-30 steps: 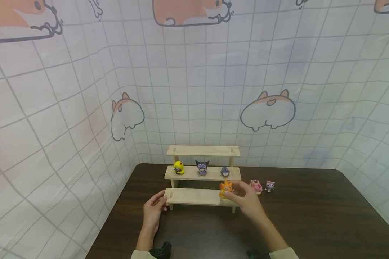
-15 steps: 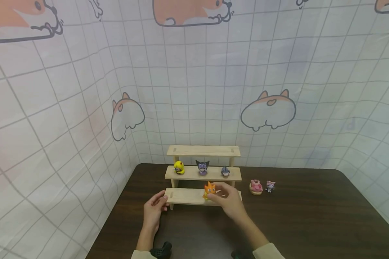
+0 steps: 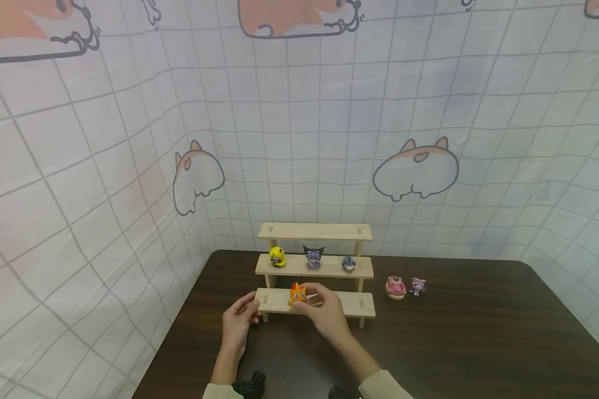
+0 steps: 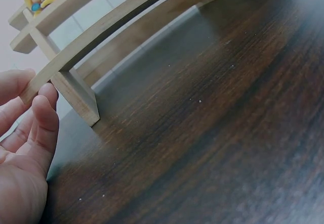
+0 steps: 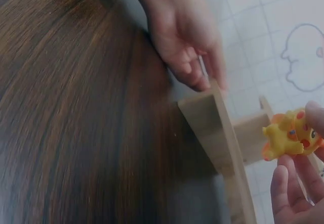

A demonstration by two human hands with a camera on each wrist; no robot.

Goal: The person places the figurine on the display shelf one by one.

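Observation:
A small orange-and-yellow figurine point(image 3: 297, 293) is pinched between the thumb and fingers of my right hand point(image 3: 328, 317), close over the left half of the lowest step of a three-tier wooden display stand point(image 3: 349, 305). In the right wrist view, the figurine's yellow body point(image 5: 284, 139) shows below the fingertips. My left hand point(image 3: 235, 328) grips the left end of that same step. The left wrist view has its thumb above the board and curled fingers point(image 4: 45, 115) underneath.
On the middle step stand a yellow-haired figurine point(image 3: 277, 257), a black-and-purple one point(image 3: 313, 258) and a grey-blue one point(image 3: 348, 263). Right of the stand, a pink figurine point(image 3: 395, 288) and a small pink-and-grey one point(image 3: 417, 286) rest on the dark wooden table point(image 3: 459, 332). A patterned cloth point(image 3: 309, 138) hangs behind.
My right hand has carried the orange figurine leftward along the lowest step, from its right end to left of the middle. The left hand keeps its grip on the step's end.

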